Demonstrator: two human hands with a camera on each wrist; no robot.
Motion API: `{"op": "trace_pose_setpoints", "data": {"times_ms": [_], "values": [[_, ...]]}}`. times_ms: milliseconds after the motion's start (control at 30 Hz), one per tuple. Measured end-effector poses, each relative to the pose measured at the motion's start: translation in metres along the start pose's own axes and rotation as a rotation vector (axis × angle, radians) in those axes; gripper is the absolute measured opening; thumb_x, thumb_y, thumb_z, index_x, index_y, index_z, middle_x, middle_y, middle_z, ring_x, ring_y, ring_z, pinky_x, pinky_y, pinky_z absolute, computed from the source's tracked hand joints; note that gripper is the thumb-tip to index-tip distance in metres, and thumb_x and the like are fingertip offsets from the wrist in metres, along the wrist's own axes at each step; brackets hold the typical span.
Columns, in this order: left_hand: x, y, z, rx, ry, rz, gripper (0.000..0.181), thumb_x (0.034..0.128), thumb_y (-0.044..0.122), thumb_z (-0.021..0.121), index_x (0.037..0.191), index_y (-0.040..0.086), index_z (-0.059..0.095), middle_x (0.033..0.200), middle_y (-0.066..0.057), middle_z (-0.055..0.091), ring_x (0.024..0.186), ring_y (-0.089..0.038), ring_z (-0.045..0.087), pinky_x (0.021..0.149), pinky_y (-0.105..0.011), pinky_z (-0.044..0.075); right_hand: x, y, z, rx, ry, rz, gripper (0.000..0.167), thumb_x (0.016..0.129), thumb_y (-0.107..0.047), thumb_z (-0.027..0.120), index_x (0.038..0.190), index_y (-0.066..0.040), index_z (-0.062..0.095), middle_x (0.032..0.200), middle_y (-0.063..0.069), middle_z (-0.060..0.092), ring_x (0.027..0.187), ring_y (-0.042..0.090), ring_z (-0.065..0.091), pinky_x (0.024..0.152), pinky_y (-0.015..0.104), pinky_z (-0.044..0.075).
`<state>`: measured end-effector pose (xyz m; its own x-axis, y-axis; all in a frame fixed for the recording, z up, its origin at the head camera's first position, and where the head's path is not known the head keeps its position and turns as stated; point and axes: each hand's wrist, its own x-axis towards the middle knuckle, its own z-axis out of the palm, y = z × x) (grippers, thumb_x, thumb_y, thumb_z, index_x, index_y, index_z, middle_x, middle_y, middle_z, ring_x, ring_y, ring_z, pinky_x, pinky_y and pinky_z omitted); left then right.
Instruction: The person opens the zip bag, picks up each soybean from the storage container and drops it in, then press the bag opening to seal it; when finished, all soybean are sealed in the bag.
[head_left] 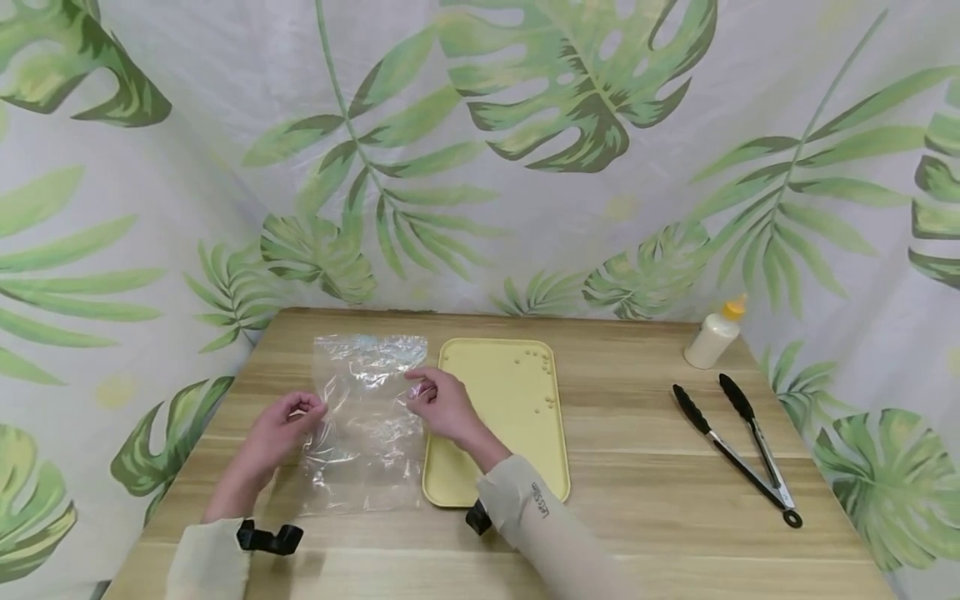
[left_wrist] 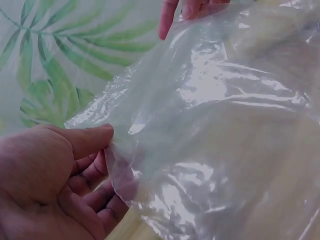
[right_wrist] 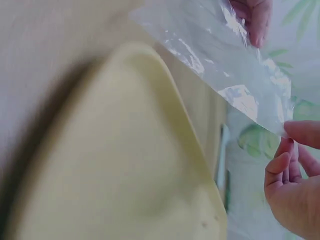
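Note:
A clear plastic zip bag (head_left: 367, 429) is held up between both hands over the table's left half, flat-looking and shiny. My left hand (head_left: 281, 427) pinches its left edge; in the left wrist view the thumb of this hand (left_wrist: 55, 175) lies over the film, with the fingers behind. On the opposite side my right hand (head_left: 450, 408) pinches the bag's right edge, above the left part of a yellow tray (head_left: 498, 471). The right wrist view shows the right hand's (right_wrist: 295, 187) thumb and index finger on a corner of the bag (right_wrist: 225, 75).
Several small round beige pieces (head_left: 545, 358) lie in the tray's right side. To the right, black-tipped tongs (head_left: 750, 458) rest spread on the wooden table (head_left: 622, 517). A bottle (head_left: 711, 340) with an orange cap stands at the back right. A leaf-patterned curtain (head_left: 420, 233) hangs behind.

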<state>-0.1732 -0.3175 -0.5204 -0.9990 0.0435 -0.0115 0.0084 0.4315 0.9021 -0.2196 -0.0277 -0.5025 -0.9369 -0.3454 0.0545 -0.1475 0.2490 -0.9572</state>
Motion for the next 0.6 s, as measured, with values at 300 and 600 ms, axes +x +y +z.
{"op": "trace_pose_setpoints", "data": {"times_ms": [300, 600], "values": [[0.012, 0.027, 0.030, -0.206, -0.055, 0.087, 0.032, 0.1071, 0.021, 0.058, 0.113, -0.011, 0.055, 0.099, -0.006, 0.062, 0.085, -0.011, 0.067, 0.081, -0.030, 0.061, -0.015, -0.003, -0.057, -0.023, -0.004, -0.066, 0.044, 0.092, 0.002, 0.071, 0.135, -0.007, 0.066, 0.104, 0.014, 0.067, 0.084, 0.013, 0.059, 0.070, 0.017, 0.051], [0.028, 0.044, 0.065, -0.341, -0.134, 0.110, 0.026, 0.1061, 0.018, 0.059, 0.111, -0.006, 0.054, 0.099, -0.005, 0.060, 0.086, -0.013, 0.068, 0.084, -0.030, 0.062, -0.029, 0.008, -0.104, 0.003, 0.014, -0.081, 0.053, 0.091, 0.010, 0.069, 0.141, -0.006, 0.061, 0.113, 0.020, 0.065, 0.081, 0.013, 0.057, 0.069, 0.017, 0.050]]}}
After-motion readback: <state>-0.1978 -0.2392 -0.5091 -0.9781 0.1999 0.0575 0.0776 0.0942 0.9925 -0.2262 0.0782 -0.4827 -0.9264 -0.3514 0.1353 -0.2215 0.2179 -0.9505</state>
